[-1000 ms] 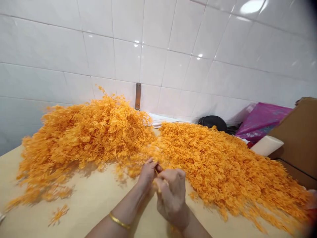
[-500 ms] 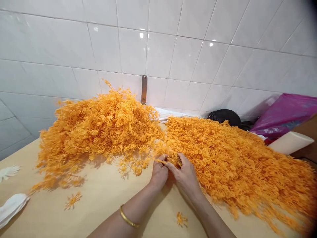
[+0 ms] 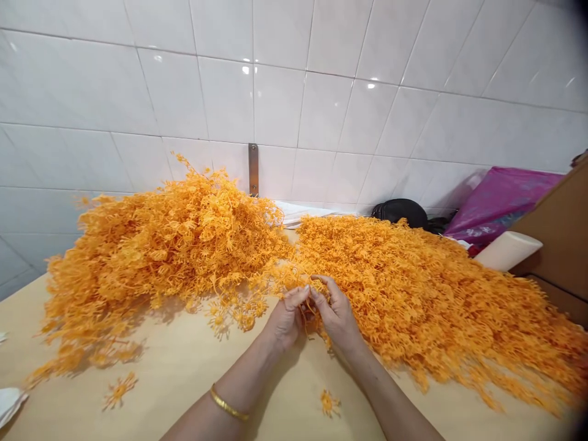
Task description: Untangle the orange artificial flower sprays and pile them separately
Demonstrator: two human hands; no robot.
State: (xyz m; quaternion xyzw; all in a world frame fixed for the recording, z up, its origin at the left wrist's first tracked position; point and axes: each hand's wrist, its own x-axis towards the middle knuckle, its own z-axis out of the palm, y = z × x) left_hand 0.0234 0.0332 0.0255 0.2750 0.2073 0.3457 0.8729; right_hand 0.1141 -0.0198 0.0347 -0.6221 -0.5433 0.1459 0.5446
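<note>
Orange plastic flower pieces (image 3: pixel 413 294) lay in two big heaps across the pale wooden table (image 3: pixel 184 380), one mound (image 3: pixel 169 245) piled high to my left against the white tiled wall (image 3: pixel 294 79) and the other spread wide and flatter to my right. Both hands met at the near edge where the heaps joined. My left hand (image 3: pixel 285 318), with a gold bangle (image 3: pixel 228 405) on its wrist, had its fingers curled in and pinched together at the tips on a small orange sprig; my right hand (image 3: pixel 339 315) faced it, fingers bent and closing on the same bit, thumb tips nearly touching. How firmly either held it I could not tell, since the piece was mostly hidden between the fingertips. One loose flower (image 3: pixel 329 403) lay on the table between my forearms, and another loose flower (image 3: pixel 119 389) sat near the left mound's edge. Behind the right heap were a black bag (image 3: pixel 399 211), a pink plastic bag (image 3: pixel 500 199) and a brown cardboard box (image 3: pixel 558 239).
</note>
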